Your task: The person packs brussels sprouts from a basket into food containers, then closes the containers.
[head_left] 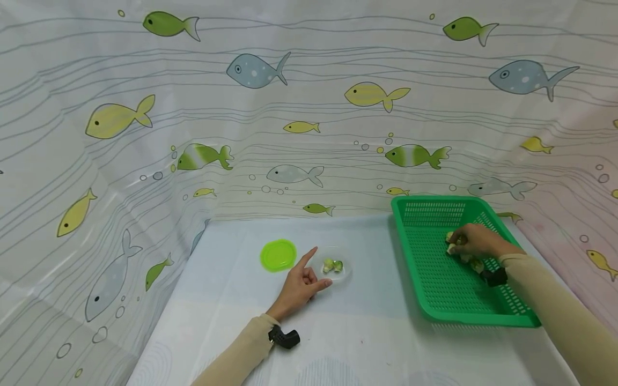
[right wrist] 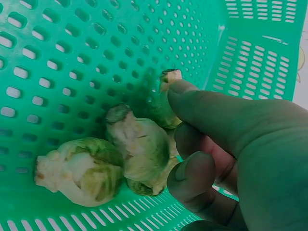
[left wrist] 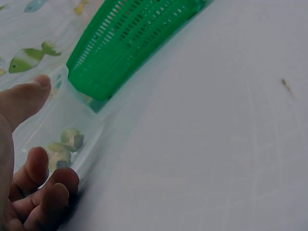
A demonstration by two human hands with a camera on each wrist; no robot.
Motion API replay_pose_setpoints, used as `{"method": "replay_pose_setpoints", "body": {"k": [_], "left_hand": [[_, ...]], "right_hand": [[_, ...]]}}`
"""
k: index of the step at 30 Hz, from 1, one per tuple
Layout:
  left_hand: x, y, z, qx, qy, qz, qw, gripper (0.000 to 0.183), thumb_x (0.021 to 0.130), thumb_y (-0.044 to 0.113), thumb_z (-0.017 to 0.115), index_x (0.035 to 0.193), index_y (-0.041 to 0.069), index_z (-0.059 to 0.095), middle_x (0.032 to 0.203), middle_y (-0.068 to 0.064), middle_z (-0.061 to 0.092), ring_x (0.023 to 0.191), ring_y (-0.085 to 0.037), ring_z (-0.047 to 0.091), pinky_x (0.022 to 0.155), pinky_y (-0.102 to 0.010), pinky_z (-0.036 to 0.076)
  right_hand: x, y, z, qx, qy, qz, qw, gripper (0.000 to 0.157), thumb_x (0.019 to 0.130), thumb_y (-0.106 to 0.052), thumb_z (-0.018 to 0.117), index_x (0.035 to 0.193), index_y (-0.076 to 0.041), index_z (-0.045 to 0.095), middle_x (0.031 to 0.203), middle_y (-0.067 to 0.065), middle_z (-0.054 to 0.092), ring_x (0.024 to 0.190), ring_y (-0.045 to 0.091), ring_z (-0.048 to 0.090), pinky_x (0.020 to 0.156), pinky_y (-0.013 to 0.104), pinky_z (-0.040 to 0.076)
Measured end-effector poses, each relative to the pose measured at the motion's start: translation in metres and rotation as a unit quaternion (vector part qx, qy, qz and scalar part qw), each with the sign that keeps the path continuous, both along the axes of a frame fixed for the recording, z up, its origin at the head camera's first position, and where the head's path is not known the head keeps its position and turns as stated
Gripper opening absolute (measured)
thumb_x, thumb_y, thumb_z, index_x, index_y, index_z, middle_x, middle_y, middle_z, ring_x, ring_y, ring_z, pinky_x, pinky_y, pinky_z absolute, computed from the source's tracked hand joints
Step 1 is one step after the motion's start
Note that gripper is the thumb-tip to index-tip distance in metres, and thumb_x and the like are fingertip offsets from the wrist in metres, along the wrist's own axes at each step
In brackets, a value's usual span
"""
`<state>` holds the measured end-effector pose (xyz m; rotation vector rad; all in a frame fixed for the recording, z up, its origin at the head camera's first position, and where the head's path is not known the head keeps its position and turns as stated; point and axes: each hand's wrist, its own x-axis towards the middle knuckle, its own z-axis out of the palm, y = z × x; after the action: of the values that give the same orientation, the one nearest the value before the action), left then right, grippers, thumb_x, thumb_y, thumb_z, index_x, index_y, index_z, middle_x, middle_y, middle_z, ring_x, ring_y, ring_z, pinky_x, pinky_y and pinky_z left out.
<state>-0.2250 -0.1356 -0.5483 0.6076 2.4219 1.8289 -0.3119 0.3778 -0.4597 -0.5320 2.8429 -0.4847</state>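
Note:
Two Brussels sprouts point(head_left: 333, 266) lie in a clear plastic container point(head_left: 346, 274) on the table. My left hand point(head_left: 295, 287) is beside this container, thumb and index finger extended along its sides and the other fingers loosely bent. Inside a green basket point(head_left: 410, 268) on the right, my right hand point(head_left: 478, 241) pinches a Brussels sprout point(right wrist: 163, 108) near its stem end, between thumb and fingers. More sprouts rest just beside that hand, including a pale one point(right wrist: 144, 147) and another with its stem to the left point(right wrist: 84, 171). The fingers partly hide some of them.
A bright green lid point(head_left: 278, 255) lies flat to the left of the container. The basket has raised, slotted walls. Behind the white table point(head_left: 367, 332) hangs a fish-patterned sheet point(head_left: 309, 150), which also covers both sides.

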Motion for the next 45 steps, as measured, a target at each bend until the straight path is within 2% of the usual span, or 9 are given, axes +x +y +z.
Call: {"method": "replay_pose_setpoints", "body": {"k": [7, 14, 19, 29, 35, 41, 45], "left_hand": [[-0.002, -0.001, -0.001, 0.000, 0.006, -0.005, 1.0000, 0.095, 0.094, 0.022, 0.085, 0.169, 0.014, 0.028, 0.071, -0.007, 0.060, 0.049, -0.007, 0.053, 0.049, -0.027, 0.051], [-0.002, 0.000, -0.002, 0.004, 0.012, -0.005, 0.9999, 0.095, 0.094, 0.022, 0.085, 0.169, 0.012, 0.028, 0.069, -0.008, 0.060, 0.048, -0.007, 0.053, 0.047, -0.027, 0.051], [-0.002, -0.001, -0.002, 0.006, 0.011, -0.004, 0.9999, 0.096, 0.093, 0.023, 0.085, 0.169, 0.014, 0.028, 0.069, -0.007, 0.060, 0.048, -0.007, 0.053, 0.048, -0.027, 0.051], [-0.003, -0.001, -0.002, 0.002, 0.000, -0.004, 1.0000, 0.096, 0.093, 0.024, 0.085, 0.170, 0.015, 0.028, 0.069, -0.004, 0.058, 0.050, -0.007, 0.053, 0.050, -0.025, 0.050], [-0.003, 0.000, -0.003, 0.005, 0.000, -0.003, 1.0000, 0.095, 0.093, 0.021, 0.085, 0.169, 0.013, 0.028, 0.068, -0.007, 0.058, 0.049, -0.008, 0.052, 0.049, -0.025, 0.050], [-0.002, 0.000, -0.002, 0.015, -0.001, 0.000, 0.9999, 0.094, 0.093, 0.017, 0.085, 0.169, 0.014, 0.029, 0.068, -0.010, 0.058, 0.049, -0.009, 0.052, 0.049, -0.024, 0.049], [-0.002, 0.000, -0.003, 0.014, 0.004, 0.005, 0.9999, 0.094, 0.092, 0.012, 0.084, 0.169, 0.013, 0.029, 0.068, -0.013, 0.058, 0.048, -0.009, 0.051, 0.048, -0.024, 0.048]], "right_hand": [[0.000, -0.001, 0.011, -0.013, 0.004, 0.013, 1.000, 0.033, 0.099, -0.025, 0.077, 0.115, 0.004, 0.077, 0.097, 0.008, 0.078, 0.077, 0.014, 0.068, 0.067, 0.040, 0.057], [0.001, -0.013, 0.027, -0.006, 0.028, 0.030, 0.999, 0.035, 0.098, -0.033, 0.079, 0.113, -0.001, 0.078, 0.088, 0.001, 0.076, 0.071, 0.012, 0.065, 0.065, 0.037, 0.054], [0.002, -0.028, 0.042, -0.003, 0.037, 0.045, 0.998, 0.035, 0.098, -0.037, 0.078, 0.112, -0.005, 0.078, 0.083, 0.000, 0.073, 0.066, 0.013, 0.061, 0.060, 0.033, 0.049], [0.007, -0.060, 0.071, 0.009, 0.069, 0.061, 0.996, 0.032, 0.096, -0.039, 0.080, 0.112, -0.011, 0.079, 0.079, -0.007, 0.067, 0.061, 0.009, 0.054, 0.061, 0.033, 0.046], [0.010, -0.075, 0.082, 0.007, 0.070, 0.063, 0.996, 0.031, 0.096, -0.040, 0.080, 0.113, -0.014, 0.079, 0.078, -0.007, 0.063, 0.062, 0.011, 0.052, 0.061, 0.034, 0.044], [0.012, -0.088, 0.097, 0.000, 0.092, 0.068, 0.993, 0.031, 0.096, -0.042, 0.079, 0.112, -0.016, 0.079, 0.073, -0.006, 0.061, 0.055, 0.009, 0.047, 0.059, 0.031, 0.042], [0.013, -0.104, 0.104, -0.012, 0.105, 0.084, 0.991, 0.026, 0.096, -0.040, 0.080, 0.108, -0.017, 0.080, 0.063, -0.007, 0.050, 0.052, 0.007, 0.038, 0.060, 0.029, 0.037]]}}
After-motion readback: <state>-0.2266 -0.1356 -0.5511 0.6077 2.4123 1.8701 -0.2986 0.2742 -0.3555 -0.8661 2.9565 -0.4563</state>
